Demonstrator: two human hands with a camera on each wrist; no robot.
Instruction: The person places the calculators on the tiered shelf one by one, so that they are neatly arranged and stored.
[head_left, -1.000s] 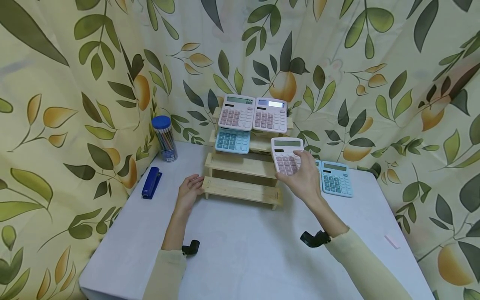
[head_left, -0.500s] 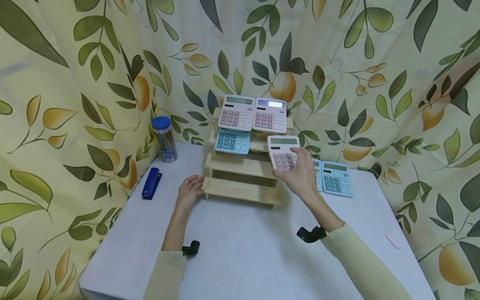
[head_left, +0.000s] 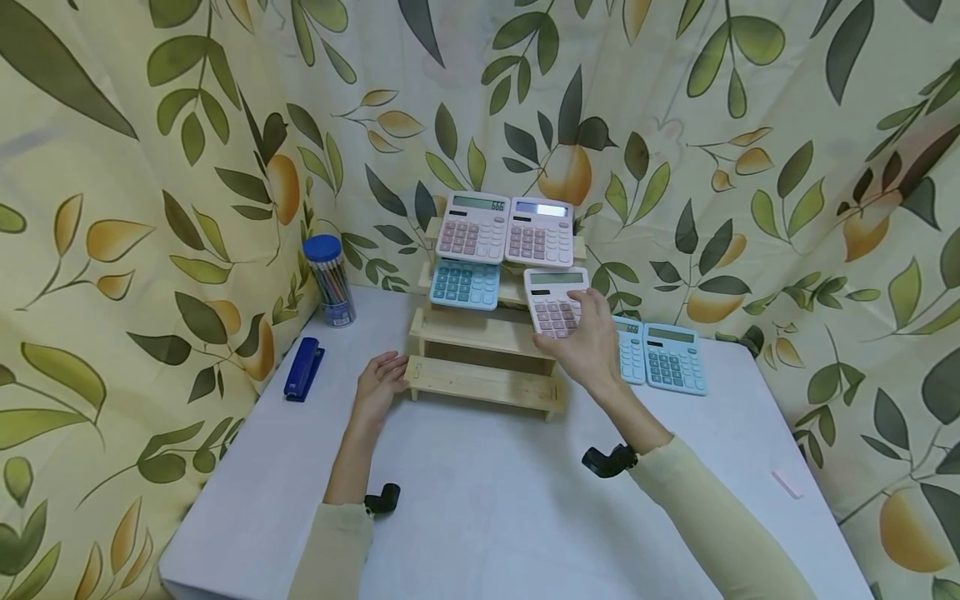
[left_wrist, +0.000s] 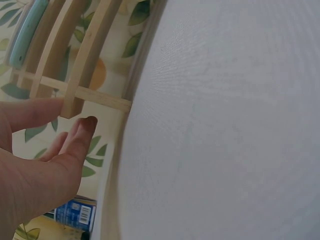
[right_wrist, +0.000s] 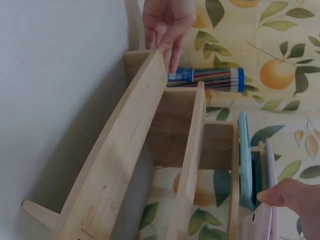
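In the head view, my right hand (head_left: 588, 346) pinches a pink-and-white calculator (head_left: 553, 307) by its right side, at the right of the tiered wooden stand (head_left: 483, 329). The right wrist view shows my thumb (right_wrist: 282, 195) against the calculator's edge. At the stand's lower left corner is my left hand (head_left: 378, 387), relaxed, touching the end of the lowest shelf (left_wrist: 82, 82). Two pink-and-white calculators (head_left: 471, 227) lean side by side on the top tier. Below the left one sits a blue calculator (head_left: 463, 285), its upper part covered.
Two more blue calculators (head_left: 675, 358) stand right of the stand, one partly behind my right hand. Left of it are a blue stapler (head_left: 303, 369) and a blue-lidded jar of pencils (head_left: 328, 279). A small pink strip (head_left: 787, 483) lies at the right. Patterned curtains surround the table.
My right hand has carried the pink-and-white calculator left and slightly up, toward the tier beside the blue one. More of the blue calculators at the right shows. My left hand stays in place.
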